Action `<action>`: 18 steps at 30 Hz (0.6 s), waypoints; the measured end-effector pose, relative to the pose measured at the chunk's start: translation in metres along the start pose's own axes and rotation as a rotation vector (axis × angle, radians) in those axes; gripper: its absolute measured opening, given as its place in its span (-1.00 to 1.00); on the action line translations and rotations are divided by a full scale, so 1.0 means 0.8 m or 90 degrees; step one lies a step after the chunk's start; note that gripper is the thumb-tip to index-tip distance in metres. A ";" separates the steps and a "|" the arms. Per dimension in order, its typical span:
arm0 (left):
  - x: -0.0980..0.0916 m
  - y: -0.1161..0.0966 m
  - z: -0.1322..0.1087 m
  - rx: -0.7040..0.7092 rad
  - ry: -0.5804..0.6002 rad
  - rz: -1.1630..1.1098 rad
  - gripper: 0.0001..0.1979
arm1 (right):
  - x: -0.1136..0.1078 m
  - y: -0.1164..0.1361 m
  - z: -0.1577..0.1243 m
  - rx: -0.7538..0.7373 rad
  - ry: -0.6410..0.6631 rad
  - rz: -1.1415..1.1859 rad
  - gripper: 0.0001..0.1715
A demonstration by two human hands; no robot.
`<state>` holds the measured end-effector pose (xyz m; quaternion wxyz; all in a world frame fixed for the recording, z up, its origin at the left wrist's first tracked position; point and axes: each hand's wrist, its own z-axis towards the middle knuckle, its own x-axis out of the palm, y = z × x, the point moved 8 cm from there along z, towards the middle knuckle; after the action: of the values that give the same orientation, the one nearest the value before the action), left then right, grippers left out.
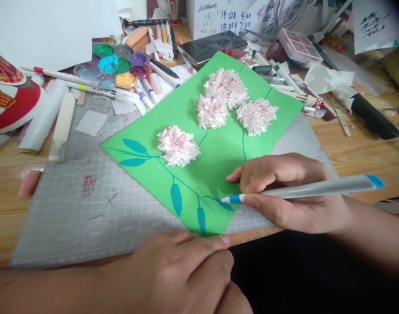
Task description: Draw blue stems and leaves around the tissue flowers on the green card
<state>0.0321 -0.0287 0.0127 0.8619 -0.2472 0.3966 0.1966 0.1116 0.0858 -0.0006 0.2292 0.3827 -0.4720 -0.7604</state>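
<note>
A bright green sheet of paper (137, 126) lies at an angle on a grey cutting mat (65, 192). Several white-and-pink crinkled paper flowers (179, 146) are on it, with blue-green stems and leaves (176, 199) drawn around them. My right hand (291, 192) pinches a blue-tipped marker (310, 187) between thumb and fingers, its nib touching a small leaf (226, 205) near the sheet's lower right. At the near corner of the paper, my left hand (189, 270) presses down with curled fingers, one fingertip on the edge; its other fingertips are hidden.
A paint palette (123, 78) and scattered markers (147, 91) crowd the back left, beside a red and white tub (13, 96). Behind the sheet lies a dark phone (212, 48). Crumpled tissue (330, 78) and a dark tube (376, 115) are at the right.
</note>
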 end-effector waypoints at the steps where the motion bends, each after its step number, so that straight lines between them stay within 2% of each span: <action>1: -0.001 0.001 0.000 -0.007 -0.006 0.002 -0.72 | 0.000 0.001 0.000 -0.005 0.005 -0.002 -0.79; 9: -0.001 -0.002 -0.001 -0.007 -0.002 0.001 -0.75 | -0.002 0.001 0.000 -0.004 0.054 0.031 -0.72; 14: -0.002 -0.001 -0.004 0.000 0.008 -0.003 -0.74 | -0.007 -0.007 0.001 0.032 0.022 0.081 -0.75; 18: -0.002 -0.003 -0.004 0.015 0.013 0.016 -0.75 | -0.004 -0.001 0.000 0.004 0.047 0.048 -0.74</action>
<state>0.0302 -0.0331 0.0130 0.8582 -0.2339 0.4109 0.1997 0.1134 0.0883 -0.0006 0.2739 0.3932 -0.4794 -0.7352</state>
